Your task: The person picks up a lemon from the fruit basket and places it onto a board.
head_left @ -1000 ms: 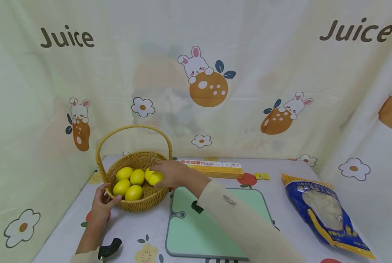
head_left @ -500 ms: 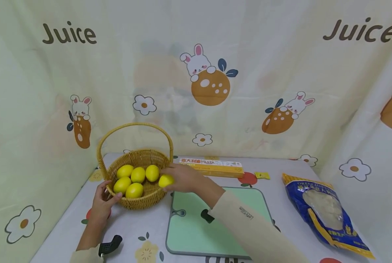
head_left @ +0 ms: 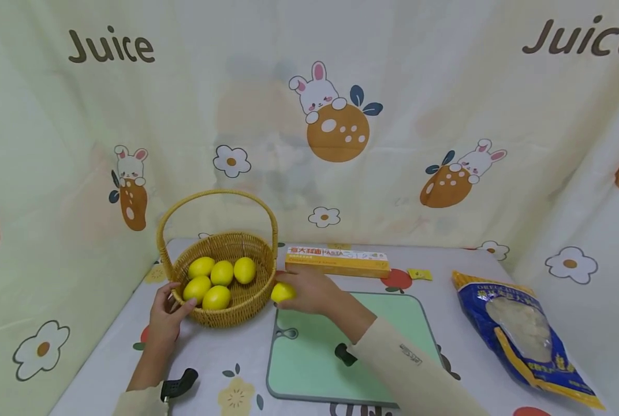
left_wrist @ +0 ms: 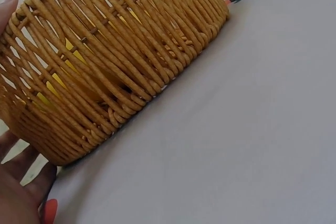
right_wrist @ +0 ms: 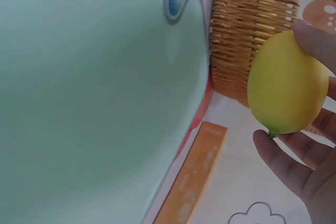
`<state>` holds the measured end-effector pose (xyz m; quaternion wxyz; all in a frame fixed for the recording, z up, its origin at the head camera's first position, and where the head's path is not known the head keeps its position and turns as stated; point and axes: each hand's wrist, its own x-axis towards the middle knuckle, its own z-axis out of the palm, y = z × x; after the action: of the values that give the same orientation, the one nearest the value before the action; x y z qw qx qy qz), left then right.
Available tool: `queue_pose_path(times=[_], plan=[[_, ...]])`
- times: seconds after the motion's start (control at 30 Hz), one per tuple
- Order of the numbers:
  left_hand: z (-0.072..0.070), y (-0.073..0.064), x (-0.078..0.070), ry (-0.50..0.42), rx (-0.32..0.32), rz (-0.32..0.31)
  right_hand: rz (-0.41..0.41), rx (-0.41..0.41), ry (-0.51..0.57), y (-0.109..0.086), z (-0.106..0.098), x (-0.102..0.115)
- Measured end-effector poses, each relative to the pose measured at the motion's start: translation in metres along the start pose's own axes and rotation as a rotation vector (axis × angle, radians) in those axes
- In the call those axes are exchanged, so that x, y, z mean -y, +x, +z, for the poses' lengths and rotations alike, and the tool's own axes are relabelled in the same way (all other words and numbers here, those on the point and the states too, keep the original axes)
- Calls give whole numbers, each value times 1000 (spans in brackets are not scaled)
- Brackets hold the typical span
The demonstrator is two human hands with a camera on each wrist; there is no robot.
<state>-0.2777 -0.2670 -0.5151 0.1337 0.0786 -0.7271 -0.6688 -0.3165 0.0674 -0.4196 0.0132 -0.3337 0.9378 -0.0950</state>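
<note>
Near the box [head_left: 338, 266] marked "PASTA", the right grip [head_left: 312, 290] holds a lemon [right_wrist: 287, 82] and the left grip [head_left: 166, 316] a basket [head_left: 231, 316]

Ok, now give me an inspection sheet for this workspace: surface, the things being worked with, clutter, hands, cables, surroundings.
Surface: pale patterned tablecloth, with a green board lying on it.
Job's things: wicker basket, handle up, with five lemons visible inside; one held lemon outside it.
Clutter: pasta box behind the board; small yellow packet to the right of the box; blue bag to the right of the board.
Hands: left hand grips the basket's near left side; right hand holds the lemon just right of the basket.
Cables: nothing seen.
Surroundings: hanging cloth printed with rabbits, flowers and "Juice".
</note>
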Motion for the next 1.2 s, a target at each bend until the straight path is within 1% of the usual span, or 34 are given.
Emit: queue_pose_path(times=[0.17, 0.23, 0.4, 0.5, 0.67, 1.0, 1.2], plan=[[0, 2, -2, 18, -12, -3, 30, -12, 17, -2, 7, -11], [0, 2, -4, 23, -16, 4, 32, -18, 13, -1, 11, -15], [0, 1, -7, 26, -21, 15, 64, -5, 8, -3, 17, -20], [1, 1, -7, 26, -25, 4, 93, 9, 15, -5, 21, -22], [2, 1, -4, 26, -36, -7, 118, 23, 15, -8, 29, -27], [1, 1, -1, 18, -36, 5, 147, 20, 17, -7, 41, -31], [1, 0, 0, 12, -36, 6, 161, 34, 24, -5, 41, -29]])
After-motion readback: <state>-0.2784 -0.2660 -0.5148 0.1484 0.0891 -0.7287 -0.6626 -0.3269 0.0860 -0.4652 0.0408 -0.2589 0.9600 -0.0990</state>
